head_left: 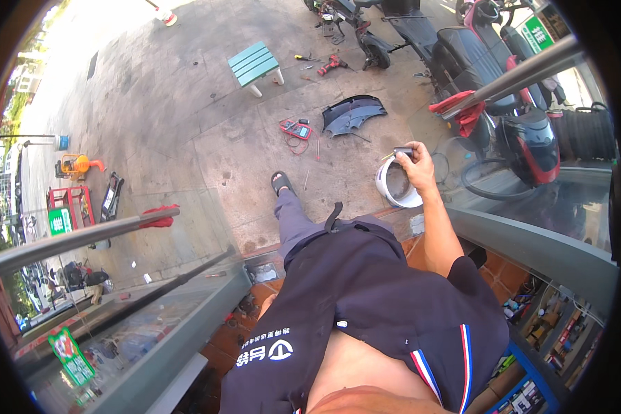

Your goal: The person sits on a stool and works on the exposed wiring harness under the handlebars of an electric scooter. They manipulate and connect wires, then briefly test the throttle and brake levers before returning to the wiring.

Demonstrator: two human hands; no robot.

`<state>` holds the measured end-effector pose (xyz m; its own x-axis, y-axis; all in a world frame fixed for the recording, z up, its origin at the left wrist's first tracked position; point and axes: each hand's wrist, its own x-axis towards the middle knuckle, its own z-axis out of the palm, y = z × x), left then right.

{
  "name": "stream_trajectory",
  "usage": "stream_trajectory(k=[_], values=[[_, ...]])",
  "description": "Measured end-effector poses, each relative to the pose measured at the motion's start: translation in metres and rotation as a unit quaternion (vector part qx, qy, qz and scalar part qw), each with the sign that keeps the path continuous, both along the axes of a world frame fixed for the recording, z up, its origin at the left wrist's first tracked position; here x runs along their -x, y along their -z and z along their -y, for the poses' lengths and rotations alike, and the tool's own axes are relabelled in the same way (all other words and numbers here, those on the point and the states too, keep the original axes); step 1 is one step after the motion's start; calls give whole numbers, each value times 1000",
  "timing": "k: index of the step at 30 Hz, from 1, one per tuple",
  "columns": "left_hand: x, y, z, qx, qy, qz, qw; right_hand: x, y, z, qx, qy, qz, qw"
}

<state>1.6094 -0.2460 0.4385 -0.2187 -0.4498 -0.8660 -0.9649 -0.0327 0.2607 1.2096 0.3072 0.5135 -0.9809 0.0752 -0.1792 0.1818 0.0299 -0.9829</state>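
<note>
My right hand (419, 169) is closed around a small black cylindrical part (403, 150). A thin yellowish piece sticks out of its left end. Below that hand, in the same line of sight, is a round white tub (410, 200) with a dark inside; I cannot tell whether the two touch. Of my left hand (266, 303), only a bit of skin shows beside the dark shirt, low down near the doorway, and its fingers are hidden. Ahead on the pavement lie a red multimeter (296, 130) with leads and a dark plastic scooter panel (354, 116).
A green-topped stool (257, 64), a red power drill (333, 65) and a yellow-handled screwdriver (303, 57) are farther out. Scooters (472, 62) stand at the right. Glass doors with metal handles (83, 238) flank me. Shelves of goods (559, 338) are at the lower right.
</note>
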Motion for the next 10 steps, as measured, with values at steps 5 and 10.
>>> stream_trajectory(k=[5,10], values=[[188,52,134,25,44,6,999,79,69,83,35,114,71,990],[354,128,227,26,94,52,994,139,90,175,57,159,113,979]])
